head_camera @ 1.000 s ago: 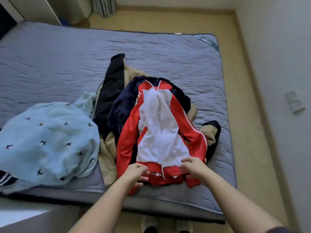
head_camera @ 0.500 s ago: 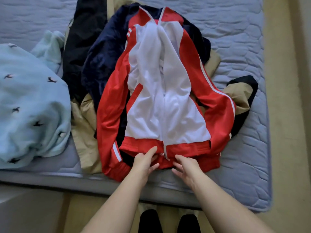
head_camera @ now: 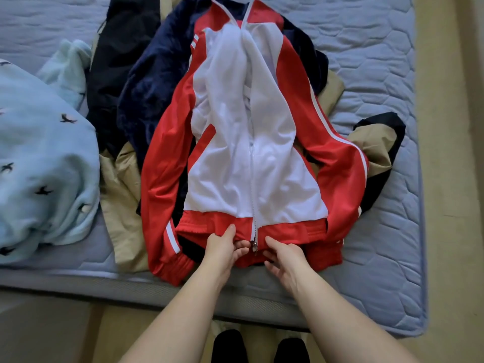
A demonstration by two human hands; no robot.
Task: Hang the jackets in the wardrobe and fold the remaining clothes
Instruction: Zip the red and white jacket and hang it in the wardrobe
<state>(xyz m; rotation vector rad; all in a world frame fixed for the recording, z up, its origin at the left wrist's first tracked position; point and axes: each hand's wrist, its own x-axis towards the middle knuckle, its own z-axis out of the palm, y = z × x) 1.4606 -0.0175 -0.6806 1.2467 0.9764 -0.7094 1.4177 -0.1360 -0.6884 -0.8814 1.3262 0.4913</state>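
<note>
Jacket: we record the red-and-white track jacket (head_camera: 251, 142) lying front-up and zipped on top of the pile, near the mattress's front edge. The fabric is smooth and glossy, with a ribbed hem.
Left hand (head_camera: 222, 247): pinches the hem just left of the zipper pull (head_camera: 254, 244), thumb on top.
Right hand (head_camera: 284, 255): grips the hem just right of it.
Beneath: navy garment (head_camera: 152, 82) and tan-and-black jacket (head_camera: 123, 184), both crumpled.
Left of the pile: pale blue fleecy garment (head_camera: 39, 153) with dark bird motifs.
Surface: quilted blue-grey mattress (head_camera: 379, 61); beige floor (head_camera: 450, 153).

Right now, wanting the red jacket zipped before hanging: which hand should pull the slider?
Probably the left hand: its curled fingertips sit against the zipper slider. The right hand grips the red jacket's hem beside it, suited to steadying.
</note>
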